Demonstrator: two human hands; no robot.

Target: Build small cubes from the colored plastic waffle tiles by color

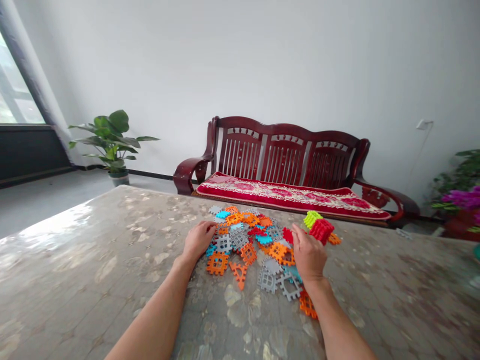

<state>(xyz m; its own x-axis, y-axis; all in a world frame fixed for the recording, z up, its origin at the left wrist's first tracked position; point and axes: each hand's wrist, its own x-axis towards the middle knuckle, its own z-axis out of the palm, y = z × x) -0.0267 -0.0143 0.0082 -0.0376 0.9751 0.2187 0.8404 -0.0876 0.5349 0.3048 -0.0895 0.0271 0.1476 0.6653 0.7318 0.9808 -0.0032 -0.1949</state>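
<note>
A heap of flat plastic waffle-block pieces [250, 240] in orange, grey, blue and red lies on the marbled table [93, 260]. My left hand [198, 239] rests at the heap's left edge with its fingers curled down onto the pieces; whether it grips one is hidden. My right hand [308, 255] sits on the heap's right side, fingers closed around a red block assembly [321, 230]. A lime-green block [311, 218] stands just behind the red one, touching it.
A dark red wooden bench [285, 155] with a red flowered cushion stands beyond the table's far edge. A potted green plant [112, 140] is at the back left, purple flowers [465, 197] at the right. A window is at far left.
</note>
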